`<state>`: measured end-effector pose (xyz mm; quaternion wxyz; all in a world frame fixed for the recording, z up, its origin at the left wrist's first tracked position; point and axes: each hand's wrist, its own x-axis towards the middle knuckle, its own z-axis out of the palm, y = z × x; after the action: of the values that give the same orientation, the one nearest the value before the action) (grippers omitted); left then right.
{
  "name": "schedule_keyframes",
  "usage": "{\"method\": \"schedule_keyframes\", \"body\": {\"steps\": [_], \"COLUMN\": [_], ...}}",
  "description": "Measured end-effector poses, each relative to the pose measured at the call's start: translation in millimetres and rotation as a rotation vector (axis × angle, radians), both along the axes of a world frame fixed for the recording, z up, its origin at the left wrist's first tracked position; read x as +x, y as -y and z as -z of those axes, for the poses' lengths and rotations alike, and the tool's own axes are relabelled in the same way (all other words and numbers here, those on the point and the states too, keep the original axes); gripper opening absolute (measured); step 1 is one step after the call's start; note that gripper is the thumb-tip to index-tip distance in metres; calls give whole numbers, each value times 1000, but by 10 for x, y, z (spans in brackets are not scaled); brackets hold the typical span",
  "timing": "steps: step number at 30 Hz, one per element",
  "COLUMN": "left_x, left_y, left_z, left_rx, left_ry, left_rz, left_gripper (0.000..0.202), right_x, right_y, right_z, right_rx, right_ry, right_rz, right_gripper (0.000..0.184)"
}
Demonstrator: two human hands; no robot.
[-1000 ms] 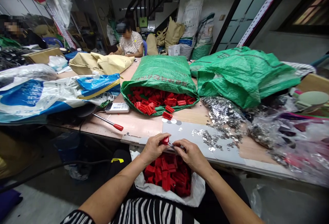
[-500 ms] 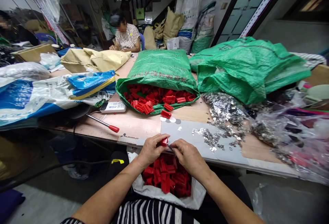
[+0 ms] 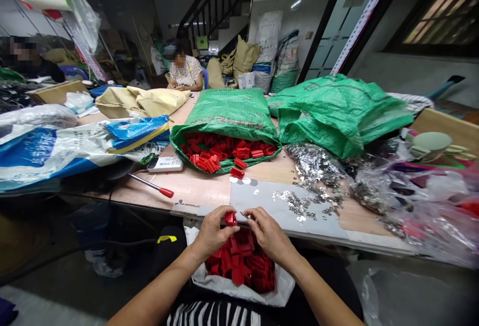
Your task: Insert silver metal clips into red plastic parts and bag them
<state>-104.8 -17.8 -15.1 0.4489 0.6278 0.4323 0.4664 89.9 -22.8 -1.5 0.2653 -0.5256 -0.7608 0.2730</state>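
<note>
Between thumb and fingers, my left hand [image 3: 214,228] grips a red plastic part [image 3: 230,219] just off the table's front edge. My right hand [image 3: 268,231], a short way to its right, pinches a small thin dark piece [image 3: 244,215], too small to name. Below both hands, a white sack [image 3: 239,296] on my lap holds many red plastic parts [image 3: 239,261]. On the grey sheet [image 3: 262,201] ahead lie small flat metal pieces [image 3: 297,201].
A green woven sack [image 3: 232,111] spills red parts at its mouth. A red-handled lever [image 3: 160,190] and a white box [image 3: 165,164] lie left. A bag of metal pieces [image 3: 318,166] and clear plastic bags [image 3: 441,216] sit right. Another person [image 3: 187,71] sits across the table.
My hands have moved apart: the dark piece was at the red part and is now separate from it. The red part has turned in my left hand. The camera view has shifted slightly.
</note>
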Motion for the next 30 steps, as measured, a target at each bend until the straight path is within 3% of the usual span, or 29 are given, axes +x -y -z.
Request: {"method": "schedule_keyframes", "body": {"steps": [3,5,9,12,15,24,27,30], "left_x": [-90,-108,-63,-21,11,84,84,64], "left_y": [119,158,176,185,201,237,245,253], "left_z": [-35,-85,-222,-275,-269,-300,-304,-284], "left_rx": [-132,-261,-475,-625,-714,-921,-905,-815], "left_ry": [84,247,698,894,982,1091,1097,1044], "left_rz": [9,13,-9,54,82,-60,-63,-17], "left_gripper": [29,31,31,25,21,11,9,14], "right_x": [52,38,-79,-165,-203,-217,-225,-225], "right_y": [5,24,105,158,177,180,169,150], "right_z": [-45,-101,-193,-216,-236,-260,-219,-193], "right_rx": [-35,-118,-205,-169,-116,-19,16,-48], "right_ry": [-105,-173,-274,-202,-100,-53,-105,-215], "right_rz": [14,-19,-154,-207,-184,-143,-112,-110], "right_gripper": [17,18,36,47,47,37,35,35]}}
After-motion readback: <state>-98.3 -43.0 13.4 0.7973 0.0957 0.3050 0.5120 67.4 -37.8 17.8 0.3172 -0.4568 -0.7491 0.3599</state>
